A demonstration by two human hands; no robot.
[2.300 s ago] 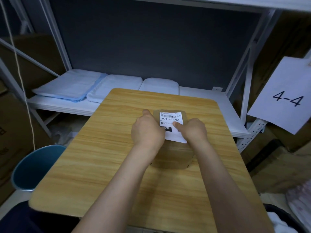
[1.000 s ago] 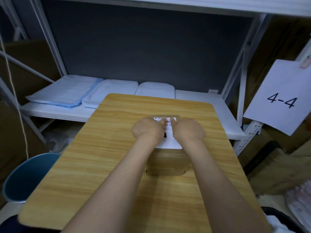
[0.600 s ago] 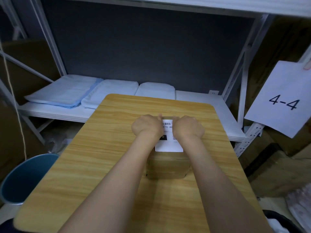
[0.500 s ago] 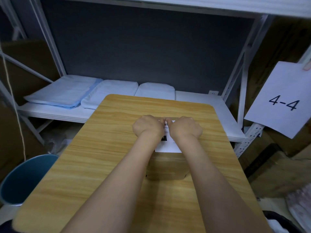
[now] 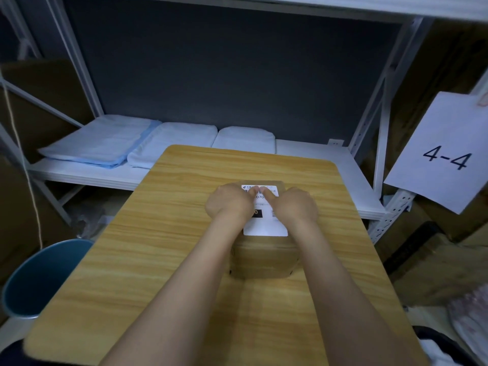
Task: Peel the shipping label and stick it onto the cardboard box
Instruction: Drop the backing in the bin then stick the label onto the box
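A small brown cardboard box (image 5: 264, 260) stands on the wooden table (image 5: 163, 233), a little beyond its middle. A white shipping label (image 5: 265, 229) with a barcode and black print lies flat on the box top, its near edge reaching the front rim. My left hand (image 5: 229, 204) and my right hand (image 5: 295, 207) rest side by side on the label. Both are curled, and their fingertips meet and press on the label's far part. The hands hide the middle of the label. Neither hand holds anything.
A white metal shelf (image 5: 317, 159) runs behind the table with folded pale blue and white cloths (image 5: 97, 140) on it. A blue bin (image 5: 39, 276) stands on the floor at the left. A paper sign reading 4-4 (image 5: 446, 154) hangs at the right, with cardboard cartons behind it.
My hands came together from the label's sides to its middle and slid their fingertips toward its far edge. The label has stayed on the box top.
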